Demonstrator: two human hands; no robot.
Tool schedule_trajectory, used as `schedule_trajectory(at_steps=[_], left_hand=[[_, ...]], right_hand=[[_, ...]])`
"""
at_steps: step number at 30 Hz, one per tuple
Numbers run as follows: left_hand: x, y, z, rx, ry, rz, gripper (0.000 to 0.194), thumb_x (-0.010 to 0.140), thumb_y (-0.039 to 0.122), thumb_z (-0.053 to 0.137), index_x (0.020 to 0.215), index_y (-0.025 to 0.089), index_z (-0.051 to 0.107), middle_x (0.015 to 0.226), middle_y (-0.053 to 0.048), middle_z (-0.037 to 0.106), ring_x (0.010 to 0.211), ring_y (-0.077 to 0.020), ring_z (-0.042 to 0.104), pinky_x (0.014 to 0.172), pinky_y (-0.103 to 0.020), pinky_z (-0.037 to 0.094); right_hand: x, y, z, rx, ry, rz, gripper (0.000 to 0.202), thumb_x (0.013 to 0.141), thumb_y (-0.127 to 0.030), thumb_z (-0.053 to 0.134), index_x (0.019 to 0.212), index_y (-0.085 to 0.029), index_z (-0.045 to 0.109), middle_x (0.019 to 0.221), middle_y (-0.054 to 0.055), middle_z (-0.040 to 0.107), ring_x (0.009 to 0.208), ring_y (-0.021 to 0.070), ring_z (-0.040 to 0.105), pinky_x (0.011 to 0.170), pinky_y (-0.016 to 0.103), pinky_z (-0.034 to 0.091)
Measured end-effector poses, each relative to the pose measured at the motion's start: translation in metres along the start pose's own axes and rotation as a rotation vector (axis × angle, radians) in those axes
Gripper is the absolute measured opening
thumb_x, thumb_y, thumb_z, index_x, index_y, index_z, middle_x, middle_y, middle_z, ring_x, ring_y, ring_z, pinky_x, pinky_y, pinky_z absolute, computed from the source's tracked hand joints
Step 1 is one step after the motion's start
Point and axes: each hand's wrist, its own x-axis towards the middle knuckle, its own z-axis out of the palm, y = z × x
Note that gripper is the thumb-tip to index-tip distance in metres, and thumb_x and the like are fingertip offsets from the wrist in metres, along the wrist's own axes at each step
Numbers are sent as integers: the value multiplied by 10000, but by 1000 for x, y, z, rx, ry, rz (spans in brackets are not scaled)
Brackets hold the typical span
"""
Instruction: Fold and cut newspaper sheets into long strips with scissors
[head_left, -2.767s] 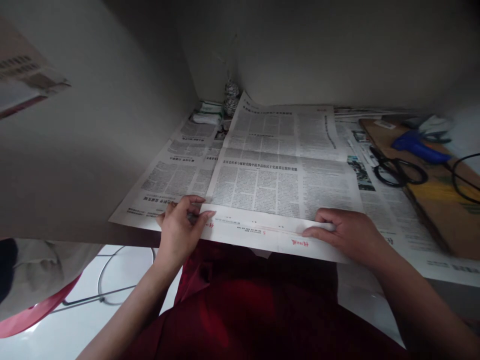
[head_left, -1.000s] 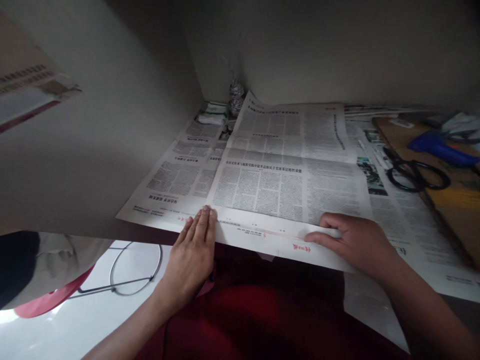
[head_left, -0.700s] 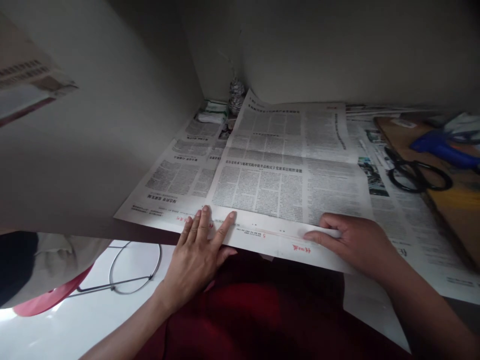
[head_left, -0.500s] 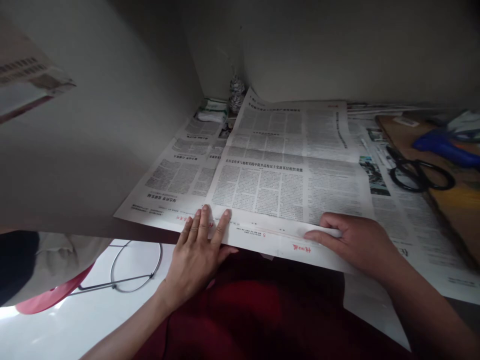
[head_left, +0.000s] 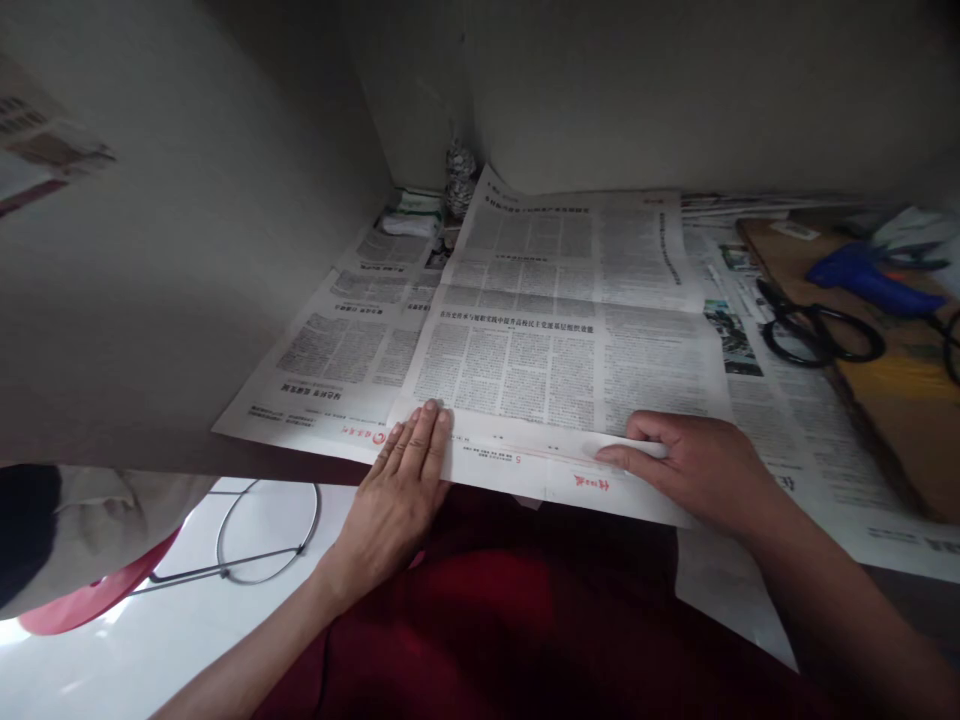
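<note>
A sheet of newspaper lies in front of me, its near edge turned over into a narrow pale strip with red print. My left hand rests flat at the left end of that strip, fingers stretched out close together. Toward the strip's right end, my right hand pinches the folded newspaper between thumb and curled fingers. Under this sheet, more newspaper covers the table and shows on both sides.
Black-handled scissors and a blue glue gun lie at right, on and beside a brown board. A tissue pack and a dark patterned object stand in the back corner. A grey partition rises at left.
My left hand has shifted slightly right along the strip, and its spread fingers have come together. The right hand keeps its pinch. The whole view has shifted a little.
</note>
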Motion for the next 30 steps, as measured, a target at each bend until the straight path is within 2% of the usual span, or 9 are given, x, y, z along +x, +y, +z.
schedule_trajectory(at_steps=[5, 10, 15, 19, 23, 25, 28, 30], left_hand=[[-4, -1, 2, -45, 75, 42, 692, 965, 115, 512, 1600, 94, 238, 1631, -288, 289, 1523, -397, 269, 1173, -562, 399], [-3, 2, 6, -93, 146, 14, 467, 963, 98, 511, 1411, -16, 447, 1571, -313, 391, 1507, -387, 317, 1188, -556, 390], [-2, 4, 7, -138, 183, -43, 473, 963, 141, 545, 1398, -14, 440, 1531, -282, 472, 1466, -351, 411, 1186, -514, 413], [-4, 4, 10, -98, 187, -17, 437, 944, 129, 578, 1364, 46, 491, 1568, -281, 419, 1484, -372, 375, 1190, -535, 394], [-8, 2, 10, -31, 132, 24, 590, 893, 49, 587, 1456, 89, 415, 1651, -285, 235, 1526, -406, 254, 1205, -554, 348], [-9, 3, 8, -4, 87, 1, 665, 887, 52, 590, 1507, 124, 359, 1668, -267, 196, 1531, -405, 241, 1206, -548, 344], [-10, 6, 7, 6, 57, -79, 760, 914, 111, 587, 1586, 214, 246, 1668, -219, 253, 1521, -381, 295, 1192, -558, 353], [-11, 9, 9, 14, 69, -137, 805, 931, 153, 587, 1617, 273, 184, 1632, -189, 358, 1486, -372, 373, 1178, -567, 360]], right_hand=[[-1, 0, -1, -3, -5, -11, 475, 899, -665, 564, 680, -244, 568, 607, -35, 615, 596, 178, 569, 592, 310, 340], [-1, 1, 0, 5, 2, -18, 485, 903, -672, 554, 676, -244, 560, 609, -39, 616, 598, 177, 570, 596, 311, 343], [-1, 0, 0, 2, 9, -18, 475, 898, -672, 567, 688, -246, 572, 615, -37, 628, 600, 179, 578, 599, 312, 343], [-1, 0, 0, 0, 20, -18, 495, 893, -681, 567, 666, -241, 552, 602, -32, 620, 586, 178, 573, 591, 311, 339], [-1, 0, 0, 3, 9, -3, 510, 883, -698, 569, 658, -241, 543, 583, -30, 604, 575, 180, 570, 582, 311, 342], [-1, 0, 0, 3, 1, 9, 506, 882, -698, 572, 660, -244, 550, 587, -30, 609, 579, 185, 575, 585, 314, 350], [-1, 2, 0, -4, -2, 11, 498, 884, -694, 577, 665, -247, 561, 594, -26, 619, 576, 190, 579, 584, 318, 354], [0, 3, 1, -8, -4, 10, 505, 882, -702, 576, 661, -247, 561, 591, -23, 620, 571, 192, 579, 579, 320, 353]])
